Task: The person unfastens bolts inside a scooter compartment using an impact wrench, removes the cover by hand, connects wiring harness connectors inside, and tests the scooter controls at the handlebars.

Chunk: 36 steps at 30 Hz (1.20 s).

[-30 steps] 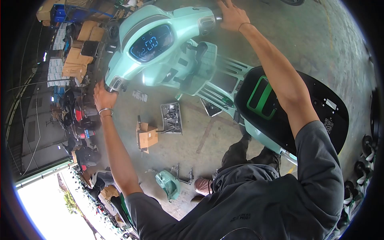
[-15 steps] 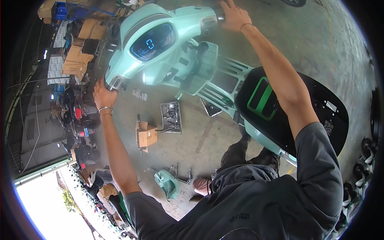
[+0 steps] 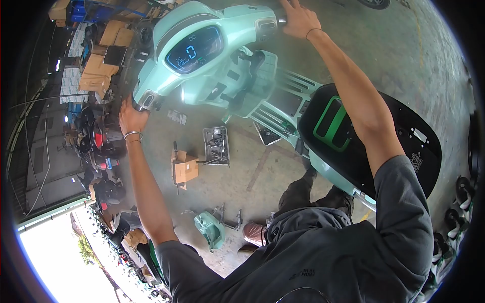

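A mint-green scooter (image 3: 202,96) stands in front of me, its lit dashboard display (image 3: 194,50) showing a 0 and a small green mark. My left hand (image 3: 134,118) is closed round the left handlebar grip (image 3: 140,104), beside the switch housing. At the other end of the bar, my right hand (image 3: 301,21) is wrapped over the right handlebar grip (image 3: 281,20), with its fingertips partly hidden or cut off at the top edge. Behind the slatted footboard (image 3: 275,118) is the black seat (image 3: 394,131), crossed by my right arm.
On the floor lie a metal tray of parts (image 3: 216,146), a cardboard box (image 3: 185,167) and a loose mint-green body panel (image 3: 209,230). Cartons (image 3: 96,76) and scooters (image 3: 101,136) line the left side. A wheel (image 3: 375,2) shows at the top right.
A small green mark has appeared on the display. The handlebar and scooter sit slightly further right in view. Both hands keep their hold on the grips.
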Tool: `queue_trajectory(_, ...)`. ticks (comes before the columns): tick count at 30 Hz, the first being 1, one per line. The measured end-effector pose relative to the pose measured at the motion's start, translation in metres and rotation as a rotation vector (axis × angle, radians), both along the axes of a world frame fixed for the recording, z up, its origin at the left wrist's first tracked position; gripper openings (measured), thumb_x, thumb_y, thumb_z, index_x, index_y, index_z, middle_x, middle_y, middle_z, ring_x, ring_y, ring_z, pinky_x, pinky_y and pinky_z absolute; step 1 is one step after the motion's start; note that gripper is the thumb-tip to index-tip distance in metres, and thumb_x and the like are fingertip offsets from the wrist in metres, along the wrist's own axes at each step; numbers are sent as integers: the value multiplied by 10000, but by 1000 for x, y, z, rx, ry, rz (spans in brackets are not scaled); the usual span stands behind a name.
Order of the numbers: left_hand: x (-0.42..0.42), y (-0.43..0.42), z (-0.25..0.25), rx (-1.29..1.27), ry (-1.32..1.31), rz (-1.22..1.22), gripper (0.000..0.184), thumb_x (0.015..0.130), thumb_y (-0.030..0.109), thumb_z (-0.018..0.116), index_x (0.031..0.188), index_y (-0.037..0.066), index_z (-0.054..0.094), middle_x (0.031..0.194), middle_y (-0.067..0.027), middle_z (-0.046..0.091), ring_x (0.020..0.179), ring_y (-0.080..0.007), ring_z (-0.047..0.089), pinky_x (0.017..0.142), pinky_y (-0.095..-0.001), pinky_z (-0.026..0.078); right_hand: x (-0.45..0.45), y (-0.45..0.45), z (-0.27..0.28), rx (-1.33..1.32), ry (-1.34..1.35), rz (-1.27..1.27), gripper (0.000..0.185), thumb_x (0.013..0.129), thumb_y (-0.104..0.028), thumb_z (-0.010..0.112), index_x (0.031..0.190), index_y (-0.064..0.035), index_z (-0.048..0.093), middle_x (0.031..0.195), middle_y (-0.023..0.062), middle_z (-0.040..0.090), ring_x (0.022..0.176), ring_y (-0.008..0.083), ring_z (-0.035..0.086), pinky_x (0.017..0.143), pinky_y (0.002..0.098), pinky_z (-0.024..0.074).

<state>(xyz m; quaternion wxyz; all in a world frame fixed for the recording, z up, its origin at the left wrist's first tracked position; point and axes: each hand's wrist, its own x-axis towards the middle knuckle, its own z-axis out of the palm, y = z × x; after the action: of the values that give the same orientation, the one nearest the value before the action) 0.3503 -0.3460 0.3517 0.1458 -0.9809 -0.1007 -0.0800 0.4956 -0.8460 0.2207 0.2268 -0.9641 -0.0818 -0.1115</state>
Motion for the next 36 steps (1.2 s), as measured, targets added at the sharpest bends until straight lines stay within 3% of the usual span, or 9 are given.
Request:
queue_trajectory(10,-2,-2,0,14,-13,-1,764,669,262,717,1375,74,491,1380,-188,518,1292,-344,478,1091,-426,382,-1,1,4,4,8,1,832,672,-231,695,1425,-96,368,1424,234,391,1083,463,580,896,529,494)
queue_trajectory(15,-2,-3,1,147,-13,-16,717,660,281,724,1315,67,529,1355,-163,532,1282,-302,474,1065,-425,374,-1,1,6,-18,39,-12,850,672,-232,692,1444,-103,361,1422,231,401,1077,459,586,899,524,495)
queue_trajectory(36,-4,-3,1,187,-14,-18,728,640,302,767,1283,42,543,1311,-147,550,1239,-295,494,1032,-427,394,1,2,0,-24,-20,-11,843,663,-219,684,1437,-114,366,1352,231,455,1036,475,593,862,546,499)
